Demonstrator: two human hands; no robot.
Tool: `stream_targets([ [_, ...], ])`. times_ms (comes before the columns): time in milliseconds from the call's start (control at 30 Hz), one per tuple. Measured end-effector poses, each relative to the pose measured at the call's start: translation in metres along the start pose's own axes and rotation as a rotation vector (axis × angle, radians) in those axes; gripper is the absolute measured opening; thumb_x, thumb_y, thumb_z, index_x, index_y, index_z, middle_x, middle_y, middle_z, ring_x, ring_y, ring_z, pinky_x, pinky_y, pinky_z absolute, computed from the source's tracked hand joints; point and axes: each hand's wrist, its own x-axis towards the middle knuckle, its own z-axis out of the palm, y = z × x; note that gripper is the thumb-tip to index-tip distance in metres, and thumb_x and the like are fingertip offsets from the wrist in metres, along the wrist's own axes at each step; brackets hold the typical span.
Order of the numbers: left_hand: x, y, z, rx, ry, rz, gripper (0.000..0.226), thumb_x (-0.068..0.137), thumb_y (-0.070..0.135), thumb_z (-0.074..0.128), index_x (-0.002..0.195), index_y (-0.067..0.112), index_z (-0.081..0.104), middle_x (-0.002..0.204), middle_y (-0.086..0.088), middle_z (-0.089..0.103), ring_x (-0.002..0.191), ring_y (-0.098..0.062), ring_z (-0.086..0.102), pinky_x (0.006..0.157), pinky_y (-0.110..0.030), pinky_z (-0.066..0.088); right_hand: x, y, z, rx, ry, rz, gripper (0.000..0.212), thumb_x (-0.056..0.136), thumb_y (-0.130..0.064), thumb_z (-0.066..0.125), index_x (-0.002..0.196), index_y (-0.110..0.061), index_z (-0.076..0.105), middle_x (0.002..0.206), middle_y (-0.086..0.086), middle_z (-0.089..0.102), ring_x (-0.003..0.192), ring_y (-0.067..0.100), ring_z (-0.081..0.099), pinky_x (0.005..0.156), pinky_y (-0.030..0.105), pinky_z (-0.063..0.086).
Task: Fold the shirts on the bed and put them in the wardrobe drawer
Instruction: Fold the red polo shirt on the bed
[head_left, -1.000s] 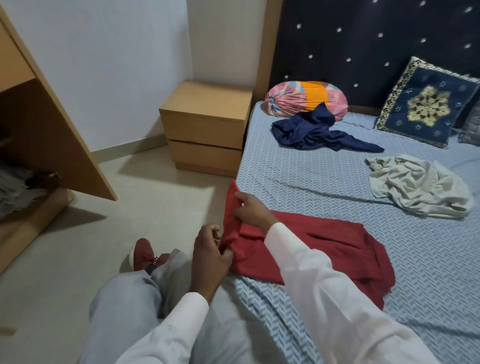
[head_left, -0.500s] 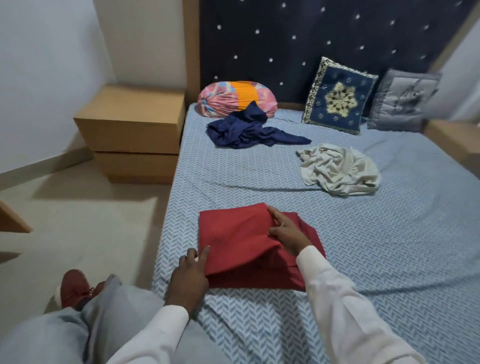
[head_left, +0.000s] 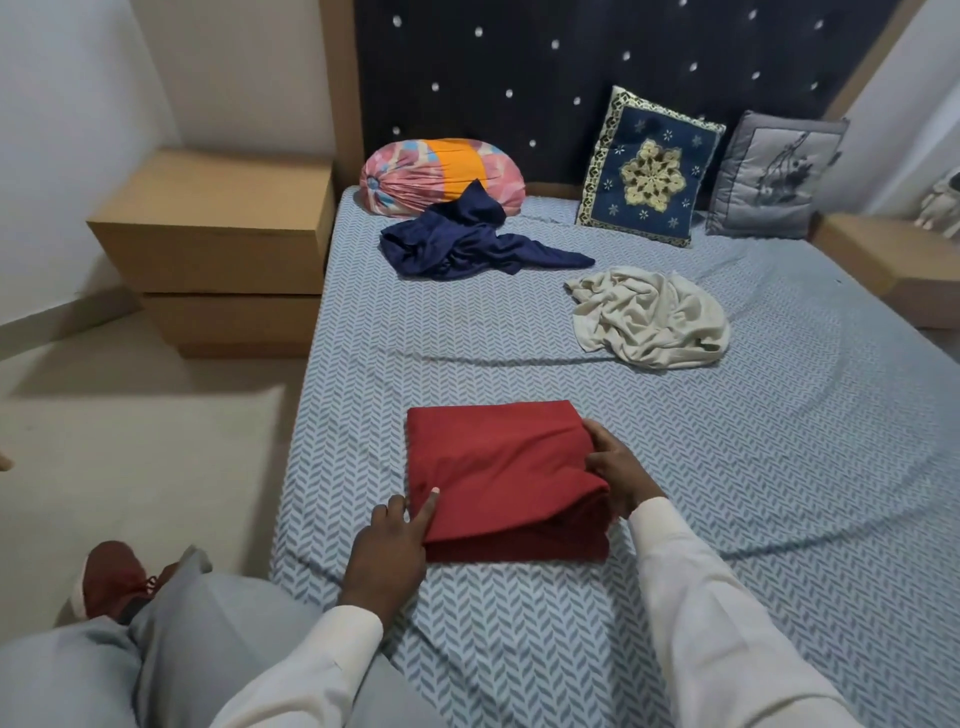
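A red shirt (head_left: 493, 462) lies folded into a compact rectangle on the near part of the bed (head_left: 779, 493). My left hand (head_left: 387, 545) rests at its near left corner, index finger straight on the cloth and thumb hidden. My right hand (head_left: 618, 475) grips the folded right edge, fingers curled round the layers. A crumpled navy shirt (head_left: 467, 247) lies near the head of the bed. To its right, further forward, sits a crumpled cream shirt (head_left: 649, 317). The wardrobe and its drawer are out of view.
A wooden nightstand (head_left: 223, 244) stands left of the bed and another (head_left: 893, 260) on the right. A striped bolster (head_left: 441, 171) and two cushions (head_left: 649, 166) lean on the headboard. My grey-trousered knee (head_left: 182, 623) and red shoe (head_left: 111, 577) are at lower left, over tiled floor.
The view swung right, away from the wardrobe. The spread red shirt was folded over into a neat rectangle. My right hand shifted to its right edge and my left hand to its near left corner.
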Motion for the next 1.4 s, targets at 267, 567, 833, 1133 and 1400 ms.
stream_targets([
  [267,-0.006,-0.002,-0.005,-0.067,-0.008,-0.044,0.083,0.06,0.02,0.077,0.139,0.025,0.053,0.092,-0.006,0.053,0.071,-0.023,0.051,0.047,-0.028,0.045,0.0,-0.014,0.02,0.34,-0.023,-0.037,0.059,0.082,0.021,0.035,0.122,-0.015,0.059,0.1,0.008,0.069,0.073,0.013,0.065,0.058,0.022,0.054],
  [567,-0.009,0.003,-0.007,-0.151,-0.065,-0.047,0.07,0.09,0.029,0.05,0.153,0.037,0.019,0.107,-0.004,0.047,0.091,-0.022,0.052,0.068,-0.033,0.045,-0.019,0.01,-0.015,-0.177,0.148,0.1,0.072,0.082,0.015,0.051,0.145,-0.019,0.04,0.119,0.01,0.057,0.092,0.018,0.057,0.065,0.026,0.045],
  [833,-0.011,0.004,-0.007,-0.127,-0.082,-0.065,0.063,0.093,0.03,0.049,0.152,0.035,0.025,0.113,-0.006,0.056,0.092,-0.024,0.059,0.072,-0.032,0.043,-0.047,0.025,-0.027,-0.368,0.191,0.045,0.086,0.073,-0.002,0.08,0.142,-0.032,0.039,0.113,0.009,0.059,0.101,0.022,0.063,0.091,0.042,0.055],
  [1133,-0.013,0.003,-0.007,-0.119,-0.054,-0.072,0.059,0.095,0.032,0.048,0.152,0.026,0.03,0.115,-0.006,0.056,0.094,-0.025,0.06,0.073,-0.033,0.044,-0.064,0.042,-0.025,-0.457,0.316,-0.033,0.089,0.063,-0.022,0.09,0.14,-0.026,0.045,0.118,0.015,0.057,0.106,0.024,0.06,0.089,0.048,0.057],
  [1400,-0.019,-0.003,-0.002,-0.07,0.007,-0.002,0.059,0.082,0.041,0.049,0.137,0.02,0.054,0.1,-0.004,0.055,0.088,-0.023,0.056,0.063,-0.031,0.042,-0.059,0.032,-0.017,-1.023,0.342,-0.076,0.082,0.069,-0.031,0.079,0.143,-0.026,0.044,0.136,0.011,0.042,0.121,0.035,0.043,0.102,0.043,0.039],
])
